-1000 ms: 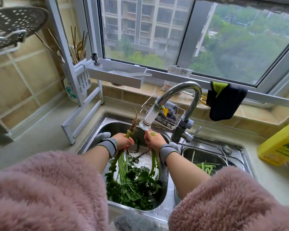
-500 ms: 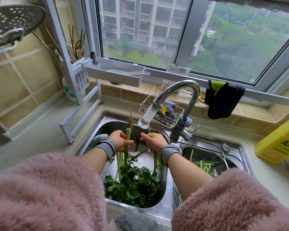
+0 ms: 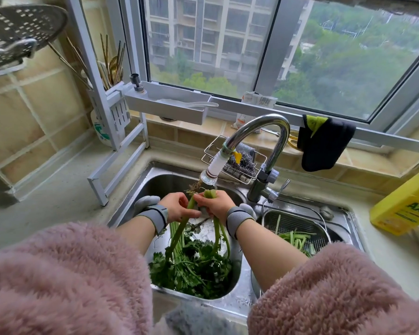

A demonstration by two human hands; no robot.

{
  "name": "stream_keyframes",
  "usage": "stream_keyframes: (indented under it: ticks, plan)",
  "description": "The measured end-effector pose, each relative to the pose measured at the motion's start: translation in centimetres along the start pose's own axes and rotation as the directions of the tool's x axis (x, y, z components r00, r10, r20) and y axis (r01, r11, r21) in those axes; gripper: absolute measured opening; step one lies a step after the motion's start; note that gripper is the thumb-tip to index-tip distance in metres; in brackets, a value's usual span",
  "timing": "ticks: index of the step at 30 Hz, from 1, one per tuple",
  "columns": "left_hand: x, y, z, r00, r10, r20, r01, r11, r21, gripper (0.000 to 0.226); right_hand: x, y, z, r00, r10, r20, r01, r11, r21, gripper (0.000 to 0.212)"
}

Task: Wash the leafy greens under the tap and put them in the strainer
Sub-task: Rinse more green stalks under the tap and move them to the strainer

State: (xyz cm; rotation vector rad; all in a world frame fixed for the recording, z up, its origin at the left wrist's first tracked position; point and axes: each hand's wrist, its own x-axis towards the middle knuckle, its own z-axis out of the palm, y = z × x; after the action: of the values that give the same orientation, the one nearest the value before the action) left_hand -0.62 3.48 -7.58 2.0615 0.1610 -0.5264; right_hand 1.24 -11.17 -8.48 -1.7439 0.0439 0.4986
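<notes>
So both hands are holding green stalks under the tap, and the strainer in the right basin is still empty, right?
Not quite. The head view shows the strainer already holds a few green stems. The rest stands: left hand and right hand hold stalks under the tap.

A pale stone surface (image 3: pixel 58 189) is wrapping around a steel double sink (image 3: pixel 242 303) set along its window edge. A white rack (image 3: pixel 121 151) is standing at the surface's left rear corner, while a yellow detergent bottle (image 3: pixel 404 204) is lying on its side near the right edge.
</notes>
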Motion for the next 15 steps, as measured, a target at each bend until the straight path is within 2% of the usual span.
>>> stream_keyframes:
  ticks: [4, 9, 13, 15]
  plan:
    - [-0.28, -0.31, -0.52, 0.993, -0.032, 0.113, 0.052, 0.983, -0.174, 0.007, 0.01, 0.28, -0.20, 1.000, -0.011, -0.007, 0.011, 1.000, -0.005, 0.013]
    - [-0.20, -0.44, -0.58, 0.995, -0.022, 0.102, 0.038, 0.986, -0.160, 0.002, 0.18, 0.59, 0.09, 1.000, -0.005, -0.008, 0.006, 1.000, 0.024, 0.014]
    - [-0.12, -0.31, -0.48, 0.999, 0.003, 0.052, 0.003, 0.992, -0.123, 0.005, -0.02, 0.20, 0.20, 0.999, -0.027, 0.028, 0.025, 0.998, 0.055, 0.001]
    - [-0.05, -0.22, -0.55, 0.999, 0.015, 0.045, -0.010, 0.995, -0.100, 0.006, -0.05, 0.11, 0.17, 0.999, -0.049, 0.023, 0.048, 0.999, 0.016, 0.010]
